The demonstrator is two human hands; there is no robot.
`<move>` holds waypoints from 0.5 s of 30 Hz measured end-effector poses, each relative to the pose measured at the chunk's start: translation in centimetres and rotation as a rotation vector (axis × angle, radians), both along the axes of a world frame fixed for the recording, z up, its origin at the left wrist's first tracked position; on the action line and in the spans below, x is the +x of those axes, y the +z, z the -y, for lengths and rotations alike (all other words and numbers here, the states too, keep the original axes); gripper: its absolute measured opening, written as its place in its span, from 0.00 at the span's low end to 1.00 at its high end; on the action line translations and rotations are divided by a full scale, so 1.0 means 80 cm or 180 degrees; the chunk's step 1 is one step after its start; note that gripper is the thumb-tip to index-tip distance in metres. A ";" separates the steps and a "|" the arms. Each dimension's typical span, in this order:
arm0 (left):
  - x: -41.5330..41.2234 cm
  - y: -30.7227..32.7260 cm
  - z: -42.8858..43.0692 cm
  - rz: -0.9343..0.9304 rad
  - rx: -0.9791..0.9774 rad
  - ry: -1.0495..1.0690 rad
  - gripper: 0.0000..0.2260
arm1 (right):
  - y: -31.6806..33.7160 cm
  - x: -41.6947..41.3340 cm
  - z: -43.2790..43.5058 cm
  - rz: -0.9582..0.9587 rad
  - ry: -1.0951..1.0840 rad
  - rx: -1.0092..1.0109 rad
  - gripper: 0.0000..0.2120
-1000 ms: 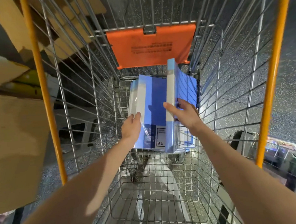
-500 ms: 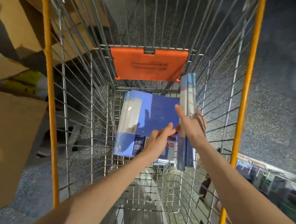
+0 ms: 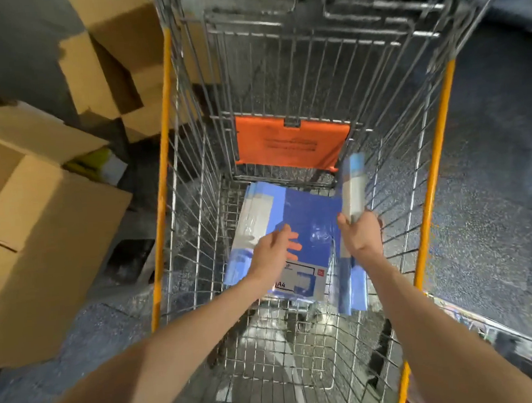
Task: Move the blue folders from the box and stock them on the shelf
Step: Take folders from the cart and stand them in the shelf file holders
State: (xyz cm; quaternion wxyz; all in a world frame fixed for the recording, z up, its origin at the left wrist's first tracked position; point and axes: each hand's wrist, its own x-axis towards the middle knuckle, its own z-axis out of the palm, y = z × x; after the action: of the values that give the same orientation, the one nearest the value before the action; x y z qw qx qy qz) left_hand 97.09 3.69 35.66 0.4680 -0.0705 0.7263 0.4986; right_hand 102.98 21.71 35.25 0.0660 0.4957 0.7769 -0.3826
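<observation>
A stack of blue A4 folders [image 3: 310, 217] in clear wrap lies flat on the bottom of a wire shopping cart [image 3: 299, 340]. My right hand [image 3: 360, 234] grips one blue folder pack [image 3: 352, 189] held upright on its edge along the cart's right side. My left hand [image 3: 273, 251] hovers over the flat stack with its fingers spread and relaxed, holding nothing. I cannot tell whether its fingertips touch the wrap.
The cart has yellow side rails [image 3: 162, 183] and an orange child-seat flap [image 3: 292, 144] at its far end. Several brown cardboard boxes [image 3: 40, 236] stand stacked to the left of the cart. Dark speckled floor [image 3: 493, 185] lies to the right.
The view has pulled back and tilted up. My right hand has lifted the upright folder pack a little. My left hand has moved from the stack's left edge to above its middle.
</observation>
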 end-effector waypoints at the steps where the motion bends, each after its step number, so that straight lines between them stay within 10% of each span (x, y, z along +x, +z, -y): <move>1: -0.003 0.006 0.005 -0.0041 -0.0029 -0.0090 0.18 | 0.014 0.001 0.005 -0.0069 0.0085 0.0078 0.27; 15: -0.081 0.209 0.060 -0.1091 0.0733 -0.0834 0.12 | 0.318 0.060 0.145 -0.1956 -0.0887 -0.0173 0.14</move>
State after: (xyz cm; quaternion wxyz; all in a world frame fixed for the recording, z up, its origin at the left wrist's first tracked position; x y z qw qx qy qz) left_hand 90.60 -1.15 52.37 0.4035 0.1638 0.7364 0.5177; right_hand 107.81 10.08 60.68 -0.2109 0.4566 0.6748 -0.5400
